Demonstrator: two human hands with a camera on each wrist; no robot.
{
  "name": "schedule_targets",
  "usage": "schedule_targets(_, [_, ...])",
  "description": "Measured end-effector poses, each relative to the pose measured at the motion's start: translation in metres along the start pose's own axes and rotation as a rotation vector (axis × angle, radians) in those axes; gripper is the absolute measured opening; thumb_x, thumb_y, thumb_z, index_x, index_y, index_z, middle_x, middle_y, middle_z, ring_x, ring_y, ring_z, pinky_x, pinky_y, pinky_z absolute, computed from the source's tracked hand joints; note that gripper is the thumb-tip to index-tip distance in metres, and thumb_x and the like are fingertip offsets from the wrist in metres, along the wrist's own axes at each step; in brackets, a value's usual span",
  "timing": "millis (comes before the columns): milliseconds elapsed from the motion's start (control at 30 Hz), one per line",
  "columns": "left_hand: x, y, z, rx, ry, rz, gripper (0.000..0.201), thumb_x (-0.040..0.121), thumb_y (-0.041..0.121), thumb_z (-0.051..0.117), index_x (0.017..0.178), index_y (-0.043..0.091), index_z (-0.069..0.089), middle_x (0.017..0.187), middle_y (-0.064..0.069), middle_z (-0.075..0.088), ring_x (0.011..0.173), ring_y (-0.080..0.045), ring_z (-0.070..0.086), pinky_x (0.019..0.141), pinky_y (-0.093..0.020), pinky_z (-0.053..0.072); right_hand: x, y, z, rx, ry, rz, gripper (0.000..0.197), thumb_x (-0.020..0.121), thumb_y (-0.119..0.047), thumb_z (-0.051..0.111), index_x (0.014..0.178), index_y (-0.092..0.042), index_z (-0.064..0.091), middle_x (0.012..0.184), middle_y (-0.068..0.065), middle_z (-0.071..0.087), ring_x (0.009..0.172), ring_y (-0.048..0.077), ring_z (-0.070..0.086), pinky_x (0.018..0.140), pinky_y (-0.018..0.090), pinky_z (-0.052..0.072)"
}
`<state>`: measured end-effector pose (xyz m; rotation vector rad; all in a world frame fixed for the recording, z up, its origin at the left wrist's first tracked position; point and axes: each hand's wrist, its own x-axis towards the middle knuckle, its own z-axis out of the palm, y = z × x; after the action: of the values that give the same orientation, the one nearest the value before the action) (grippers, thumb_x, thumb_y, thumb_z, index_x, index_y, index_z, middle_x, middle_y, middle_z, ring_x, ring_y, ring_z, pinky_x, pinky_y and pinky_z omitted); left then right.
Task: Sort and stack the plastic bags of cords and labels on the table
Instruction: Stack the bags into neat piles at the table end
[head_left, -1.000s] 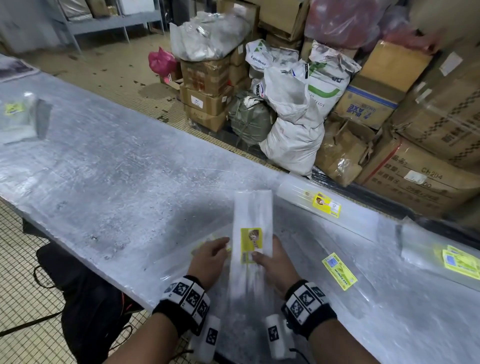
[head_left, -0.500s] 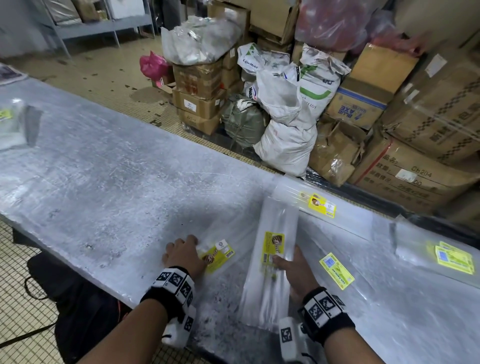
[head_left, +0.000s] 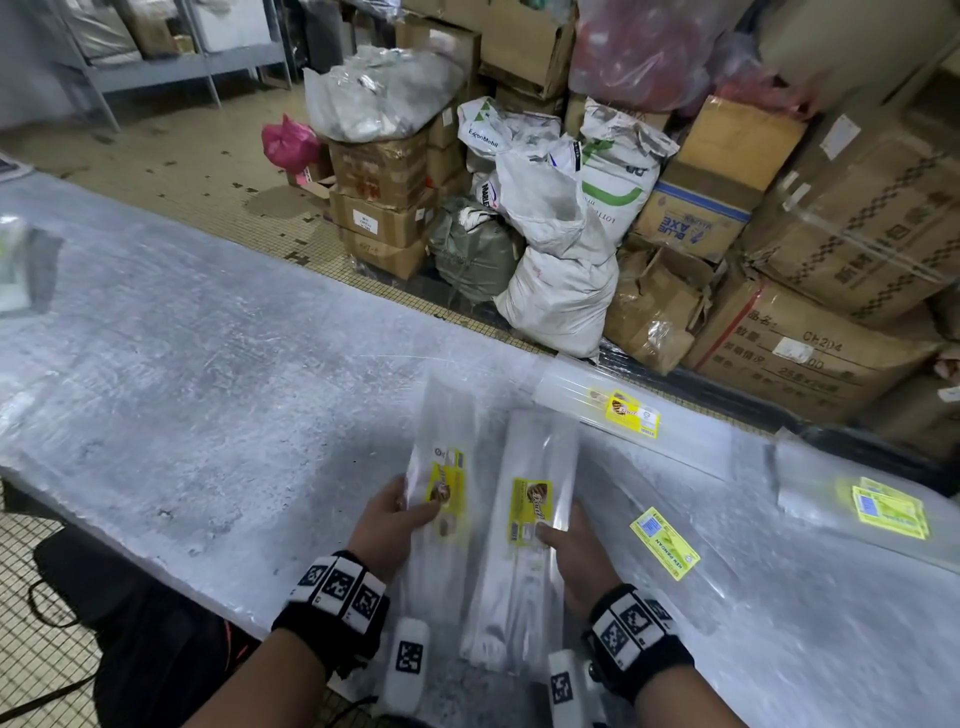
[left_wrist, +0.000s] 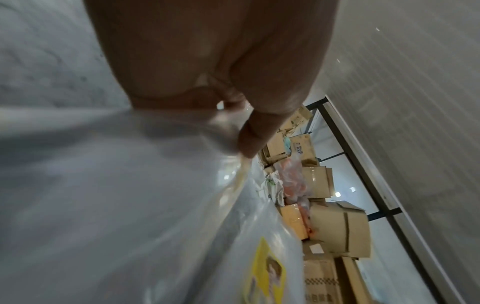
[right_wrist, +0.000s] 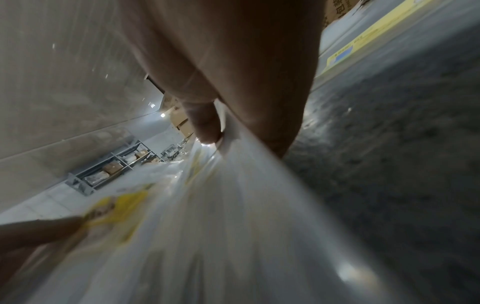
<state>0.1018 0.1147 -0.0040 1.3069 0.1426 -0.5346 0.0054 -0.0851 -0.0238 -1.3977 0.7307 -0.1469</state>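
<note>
Two long clear plastic bags with yellow labels lie side by side near the table's front edge. My left hand (head_left: 402, 512) pinches the left bag (head_left: 441, 457) at its label, thumb on top. My right hand (head_left: 558, 530) grips the right bag (head_left: 535, 499) beside its yellow label, thumb on top and fingers under its right edge. In the left wrist view my thumb (left_wrist: 255, 131) presses the clear bag (left_wrist: 182, 185). In the right wrist view my thumb (right_wrist: 205, 127) pinches the bag (right_wrist: 233, 205) against my fingers.
More clear bags lie on the grey table (head_left: 208, 364): a long roll with a yellow label (head_left: 631, 415) behind, a loose yellow label (head_left: 665, 540) to the right, another bag (head_left: 883, 506) at far right. Cardboard boxes (head_left: 810, 353) and sacks (head_left: 561, 260) stand beyond the far edge.
My left hand has lifted a second bag from flat on the table and turned it lengthwise beside the right bag. My right hand keeps its hold on the right bag.
</note>
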Motion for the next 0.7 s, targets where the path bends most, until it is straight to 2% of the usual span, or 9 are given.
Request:
schedule_targets(67, [-0.006, -0.001, 0.009, -0.201, -0.087, -0.012, 0.038, 0.072, -0.012, 0.066, 0.107, 0.003, 0.062, 0.092, -0.018, 0.073, 0.071, -0.026, 0.07, 0.062, -0.034, 0.059, -0.002, -0.008, 0.005, 0.054, -0.01, 0.003, 0.047, 0.089, 0.014, 0.054, 0.118, -0.022, 0.054, 0.104, 0.006, 0.071, 0.093, 0.025, 0.069, 0.083, 0.04, 0.057])
schedule_targets(167, [-0.011, -0.004, 0.021, -0.312, -0.149, -0.063, 0.04, 0.071, -0.009, 0.067, 0.108, 0.002, 0.059, 0.092, -0.019, 0.073, 0.068, -0.024, 0.071, 0.061, -0.033, 0.06, -0.003, -0.017, 0.013, 0.115, -0.016, 0.03, 0.046, 0.09, 0.013, 0.052, 0.125, -0.017, 0.055, 0.112, 0.018, 0.071, 0.102, 0.04, 0.068, 0.09, 0.057, 0.054])
schedule_targets(200, [-0.011, -0.006, 0.024, -0.267, -0.143, -0.063, 0.037, 0.075, -0.013, 0.063, 0.109, 0.001, 0.058, 0.092, -0.02, 0.073, 0.067, -0.025, 0.07, 0.06, -0.033, 0.059, -0.003, -0.02, 0.018, 0.129, -0.028, 0.044, 0.044, 0.09, 0.008, 0.054, 0.125, -0.019, 0.056, 0.113, 0.02, 0.07, 0.104, 0.043, 0.067, 0.091, 0.061, 0.053])
schedule_targets(267, [-0.011, -0.01, 0.029, -0.066, -0.091, -0.03, 0.032, 0.078, -0.013, 0.065, 0.107, 0.0, 0.06, 0.093, -0.022, 0.072, 0.065, -0.024, 0.069, 0.056, -0.031, 0.057, -0.004, -0.026, 0.024, 0.149, -0.052, 0.065, 0.032, 0.088, -0.015, 0.059, 0.118, -0.025, 0.064, 0.115, 0.023, 0.069, 0.108, 0.046, 0.065, 0.096, 0.065, 0.049])
schedule_targets(333, [-0.012, -0.011, 0.035, 0.077, -0.048, 0.045, 0.029, 0.078, -0.006, 0.071, 0.104, 0.0, 0.06, 0.087, -0.021, 0.072, 0.064, -0.022, 0.068, 0.055, -0.03, 0.056, -0.008, -0.031, 0.024, 0.127, -0.058, 0.06, 0.024, 0.088, -0.033, 0.058, 0.11, -0.03, 0.068, 0.113, 0.02, 0.07, 0.111, 0.044, 0.064, 0.099, 0.062, 0.048])
schedule_targets(433, [-0.015, -0.006, 0.04, -0.05, -0.12, 0.079, 0.04, 0.069, 0.003, 0.075, 0.104, -0.004, 0.058, 0.093, -0.025, 0.069, 0.079, -0.03, 0.066, 0.074, -0.045, 0.058, -0.007, -0.038, 0.02, 0.107, -0.048, 0.0, 0.021, 0.102, -0.015, 0.05, 0.114, -0.028, 0.062, 0.109, 0.01, 0.073, 0.1, 0.033, 0.07, 0.091, 0.053, 0.056])
schedule_targets(500, [-0.015, 0.001, 0.043, -0.096, -0.169, 0.106, 0.034, 0.069, -0.002, 0.075, 0.099, -0.004, 0.059, 0.087, -0.021, 0.07, 0.073, -0.027, 0.067, 0.07, -0.041, 0.059, -0.003, -0.039, 0.015, 0.127, -0.016, -0.024, 0.026, 0.101, -0.007, 0.049, 0.115, -0.026, 0.061, 0.108, 0.015, 0.072, 0.094, 0.032, 0.07, 0.085, 0.053, 0.058])
schedule_targets(600, [-0.011, 0.014, 0.046, -0.063, -0.156, 0.158, 0.02, 0.074, -0.006, 0.071, 0.089, 0.001, 0.058, 0.076, -0.009, 0.071, 0.065, -0.023, 0.067, 0.067, -0.038, 0.057, 0.002, -0.042, 0.003, 0.182, 0.098, -0.029, 0.029, 0.102, -0.001, 0.041, 0.114, -0.022, 0.058, 0.103, 0.021, 0.066, 0.08, 0.03, 0.066, 0.06, 0.039, 0.058])
schedule_targets(700, [-0.01, 0.024, 0.049, -0.209, -0.197, 0.116, 0.027, 0.077, -0.014, 0.066, 0.099, -0.002, 0.055, 0.082, -0.014, 0.07, 0.061, -0.023, 0.068, 0.057, -0.036, 0.058, 0.004, -0.045, -0.012, 0.095, 0.168, -0.061, 0.032, 0.103, -0.002, 0.039, 0.118, -0.025, 0.055, 0.109, 0.011, 0.069, 0.08, 0.019, 0.071, 0.057, 0.033, 0.058])
